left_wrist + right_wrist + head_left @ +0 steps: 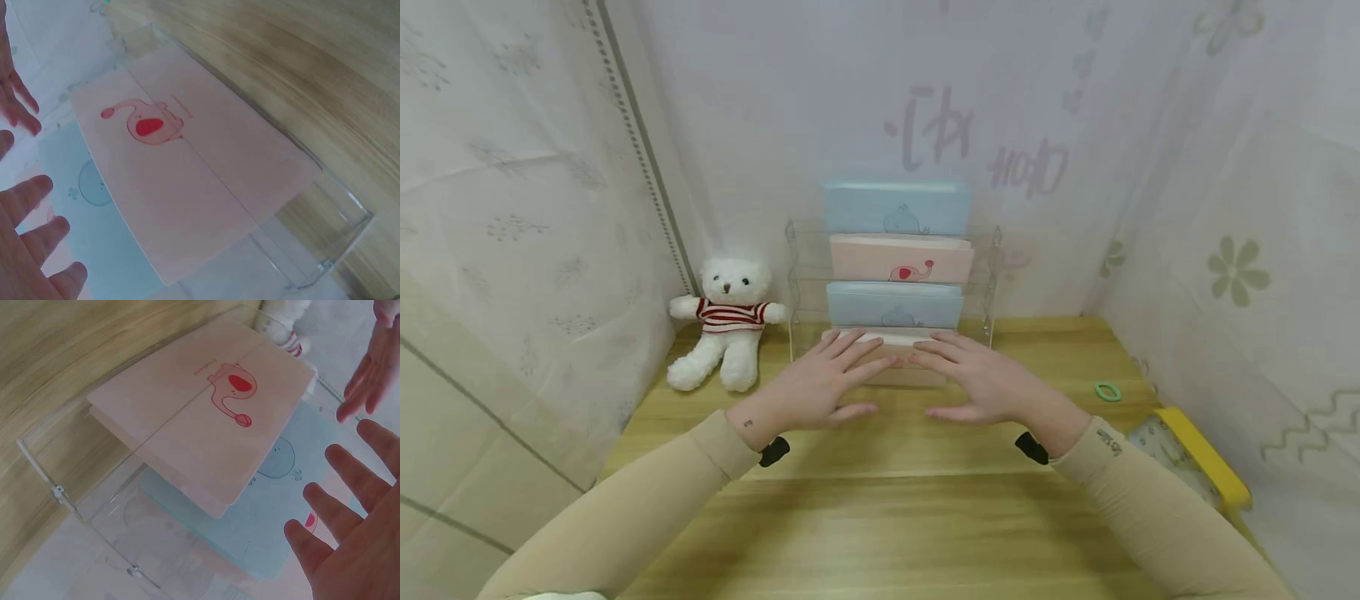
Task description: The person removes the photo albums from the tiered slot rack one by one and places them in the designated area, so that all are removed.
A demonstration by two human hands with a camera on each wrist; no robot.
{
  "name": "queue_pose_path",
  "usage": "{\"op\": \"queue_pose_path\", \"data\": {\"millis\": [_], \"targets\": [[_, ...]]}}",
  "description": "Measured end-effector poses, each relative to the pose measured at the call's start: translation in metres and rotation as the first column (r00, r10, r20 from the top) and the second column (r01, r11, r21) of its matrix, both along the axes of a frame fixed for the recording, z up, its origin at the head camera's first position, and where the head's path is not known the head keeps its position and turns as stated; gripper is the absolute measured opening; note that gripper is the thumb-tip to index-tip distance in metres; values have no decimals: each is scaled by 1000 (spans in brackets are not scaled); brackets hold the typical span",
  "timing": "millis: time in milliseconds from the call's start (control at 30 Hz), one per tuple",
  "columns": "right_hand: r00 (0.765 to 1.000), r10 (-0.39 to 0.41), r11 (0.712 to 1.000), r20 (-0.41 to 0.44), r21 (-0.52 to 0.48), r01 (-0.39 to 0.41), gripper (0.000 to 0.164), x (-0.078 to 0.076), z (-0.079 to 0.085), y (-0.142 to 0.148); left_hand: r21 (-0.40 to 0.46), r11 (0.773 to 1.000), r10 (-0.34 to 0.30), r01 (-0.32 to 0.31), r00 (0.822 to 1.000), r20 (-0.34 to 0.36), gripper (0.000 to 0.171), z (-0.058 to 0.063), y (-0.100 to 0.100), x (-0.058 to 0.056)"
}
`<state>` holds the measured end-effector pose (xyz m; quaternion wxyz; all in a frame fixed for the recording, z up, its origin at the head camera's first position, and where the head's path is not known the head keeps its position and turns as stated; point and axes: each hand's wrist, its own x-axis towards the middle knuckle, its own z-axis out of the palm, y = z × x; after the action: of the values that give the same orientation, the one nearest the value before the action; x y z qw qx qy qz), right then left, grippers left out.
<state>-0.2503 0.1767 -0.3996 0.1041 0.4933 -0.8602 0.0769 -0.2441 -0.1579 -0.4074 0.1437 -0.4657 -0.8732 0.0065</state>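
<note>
A clear stepped rack (57, 492) holds several notebooks in a row. The front pink notebook (181, 406) bears a red elephant; behind it come a blue notebook (861, 307), another pink notebook (861, 260) and a rear blue notebook (857, 208). Both hands are held over the rack's front with fingers spread and nothing in them. My left hand (812, 383) is at the left of the front notebook, my right hand (988, 379) at its right. In both wrist views, the fingertips look apart from the notebooks. The hands partly cover the front notebook in the head view.
Left of the rack sits a white teddy bear (737, 346) in a striped sweater. A green ring (1107, 392) lies on the wooden table (850, 533) at right, near a yellow-edged container (1202, 454) partly behind the right sleeve. Patterned curtains (1240, 167) enclose the table.
</note>
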Motion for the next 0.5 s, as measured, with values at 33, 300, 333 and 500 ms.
{"op": "queue_pose_path", "data": {"millis": [33, 300, 333, 500], "targets": [[1000, 4, 1000, -2, -1, -4, 85, 0, -1, 0, 4, 1000, 0, 0, 1000, 4, 77, 0, 0, 0], [999, 33, 999, -38, -31, -34, 88, -3, -7, 3, 7, 1000, -1, 1, 1000, 6, 77, 3, -1, 0], [999, 29, 999, -38, -31, -30, 88, -3, -8, 3, 1, 1000, 3, -3, 1000, 3, 78, 4, -1, 1], [1000, 6, 1000, -20, -27, -7, 88, -3, -8, 1, -10, 1000, 24, -24, 1000, 4, 78, 7, -3, 5]]}}
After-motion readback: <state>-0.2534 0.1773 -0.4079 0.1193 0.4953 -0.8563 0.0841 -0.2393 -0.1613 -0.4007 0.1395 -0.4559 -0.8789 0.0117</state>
